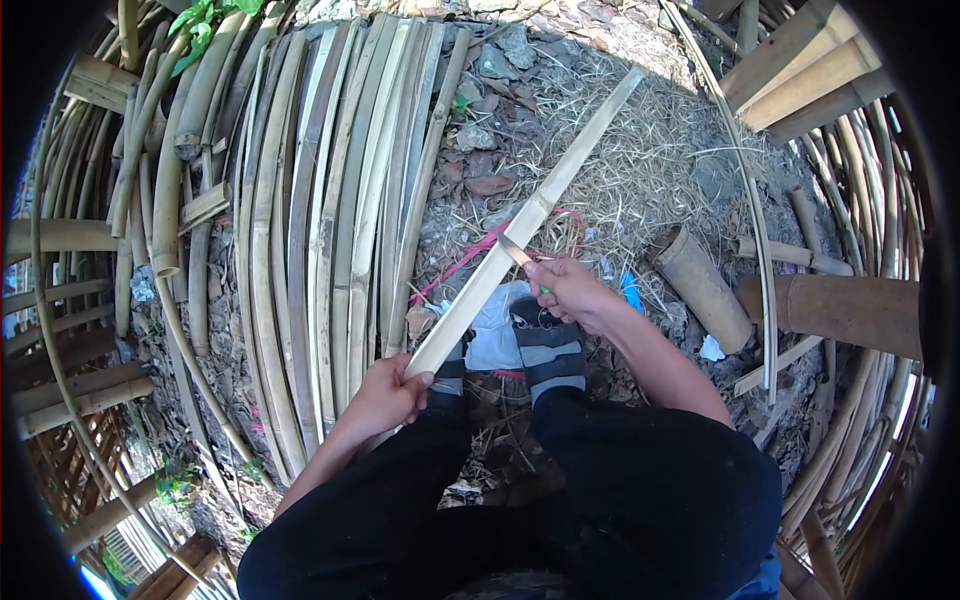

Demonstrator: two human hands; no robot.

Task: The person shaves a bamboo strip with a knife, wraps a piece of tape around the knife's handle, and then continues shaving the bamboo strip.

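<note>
A long split bamboo strip (480, 288) slants across the middle of the head view, its pale inner face up. Its near end is in the grip of my left hand (385, 395), with the thumb on top. My right hand (568, 292) is closed around the handle of a knife (515, 250). The knife's blade lies against the strip about midway along, just below a node. Part of the knife's handle is hidden by my fingers. My shoes (552, 350) are on the ground below the strip.
Several split bamboo strips (345, 190) lie side by side at left. A short bamboo tube (705, 290) lies at right, near a thick bamboo pole (840, 312). Pale shavings (640, 150) cover the ground ahead. Pink ribbon (460, 262) runs beneath the strip.
</note>
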